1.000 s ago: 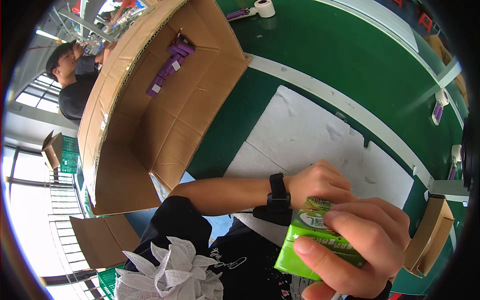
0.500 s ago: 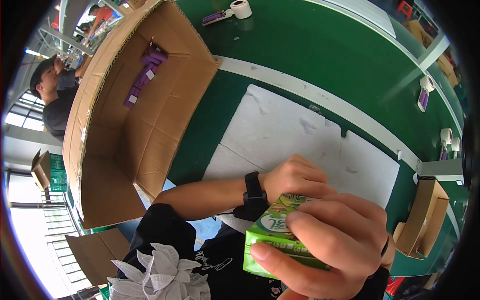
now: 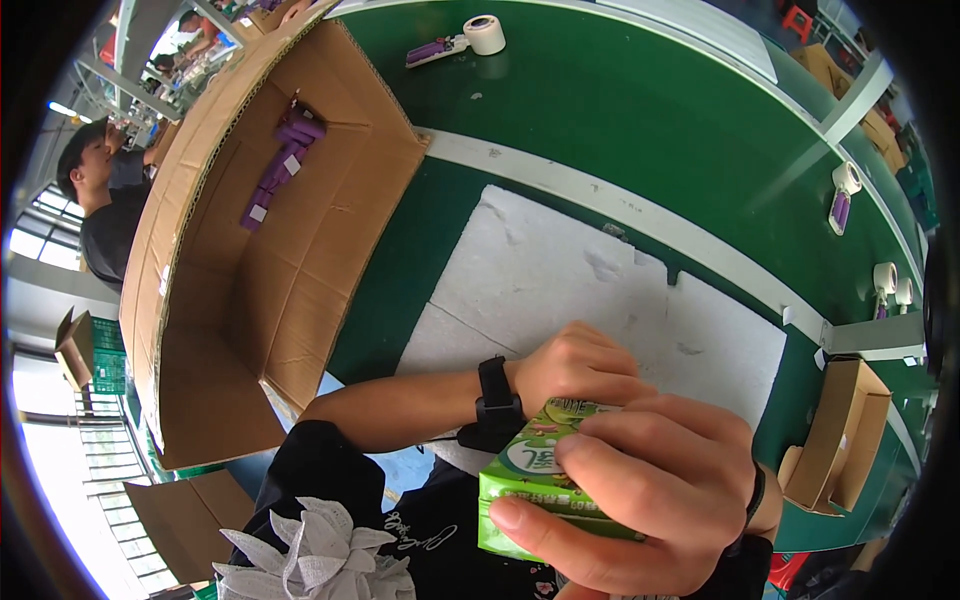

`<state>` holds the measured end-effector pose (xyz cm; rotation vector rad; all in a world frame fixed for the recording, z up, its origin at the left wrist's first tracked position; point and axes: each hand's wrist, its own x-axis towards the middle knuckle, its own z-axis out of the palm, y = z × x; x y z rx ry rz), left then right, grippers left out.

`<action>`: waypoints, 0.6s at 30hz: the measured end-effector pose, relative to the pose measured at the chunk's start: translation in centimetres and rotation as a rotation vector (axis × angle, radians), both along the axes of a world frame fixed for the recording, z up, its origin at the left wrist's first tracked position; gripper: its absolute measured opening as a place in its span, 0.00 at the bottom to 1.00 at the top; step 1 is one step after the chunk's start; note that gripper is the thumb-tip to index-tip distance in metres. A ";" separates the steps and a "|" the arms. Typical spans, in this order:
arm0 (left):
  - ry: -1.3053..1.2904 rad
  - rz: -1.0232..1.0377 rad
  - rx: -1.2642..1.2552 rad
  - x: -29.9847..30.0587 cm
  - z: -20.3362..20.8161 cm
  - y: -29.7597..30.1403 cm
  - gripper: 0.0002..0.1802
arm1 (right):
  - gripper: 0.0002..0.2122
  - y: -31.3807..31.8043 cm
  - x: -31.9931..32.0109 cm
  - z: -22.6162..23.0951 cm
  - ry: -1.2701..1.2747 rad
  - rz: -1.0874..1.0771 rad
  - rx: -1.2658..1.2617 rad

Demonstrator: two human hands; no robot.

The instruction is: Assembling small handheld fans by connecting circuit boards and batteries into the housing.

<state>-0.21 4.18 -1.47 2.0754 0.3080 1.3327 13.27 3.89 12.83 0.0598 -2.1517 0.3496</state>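
Note:
Close in front of me, my right hand point(image 3: 660, 480) is wrapped round a small green drink carton point(image 3: 530, 483), thumb on the near side and fingers over the top. Just behind the carton is my left hand point(image 3: 575, 365), its knuckles bent and fingers curled in. Its fingertips are hidden behind the carton and my right hand, so what they hold does not show. A black band point(image 3: 497, 390) circles my left wrist. Beyond both hands lies a white foam sheet point(image 3: 590, 265) on the green table.
A large open cardboard box point(image 3: 310, 250) stands at left, with purple cylinder packs point(image 3: 278, 170) inside. Tape dispensers with white rolls point(image 3: 485, 35) rest on the green tabletop point(image 3: 640, 110). A smaller open box point(image 3: 838, 435) is at right. Another person point(image 3: 105, 200) sits beyond the large box.
The surroundings have shifted slightly in the picture. Both hands and the carton sit a little farther left and lower; the right hand's grip on the carton is unchanged.

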 end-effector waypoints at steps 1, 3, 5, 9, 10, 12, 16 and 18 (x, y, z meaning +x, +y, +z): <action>-0.006 0.008 0.001 0.0 0.0 -0.2 0.15 | 0.24 0.0 0.0 0.1 -0.001 0.001 0.006; -0.019 0.024 0.001 -0.1 0.1 -0.3 0.15 | 0.24 0.0 0.0 0.2 -0.011 0.015 0.003; -0.016 0.020 0.006 -0.1 0.2 -0.2 0.15 | 0.24 0.0 0.0 0.3 -0.018 0.020 0.003; -0.009 0.019 -0.001 -0.2 0.2 -0.2 0.15 | 0.24 0.1 0.0 0.4 -0.020 0.029 -0.014; -0.011 0.019 -0.002 -0.2 0.2 -0.2 0.15 | 0.24 0.1 0.0 0.4 -0.023 0.027 -0.011; -0.013 0.020 -0.004 -0.2 0.2 -0.2 0.15 | 0.24 0.2 0.0 0.4 -0.030 0.023 -0.004; -0.007 0.020 0.001 -0.3 0.3 -0.2 0.14 | 0.24 0.1 0.0 0.2 -0.034 0.016 0.005; 0.035 0.004 0.032 -0.6 0.4 0.0 0.10 | 0.24 0.0 0.0 0.2 -0.033 0.011 0.004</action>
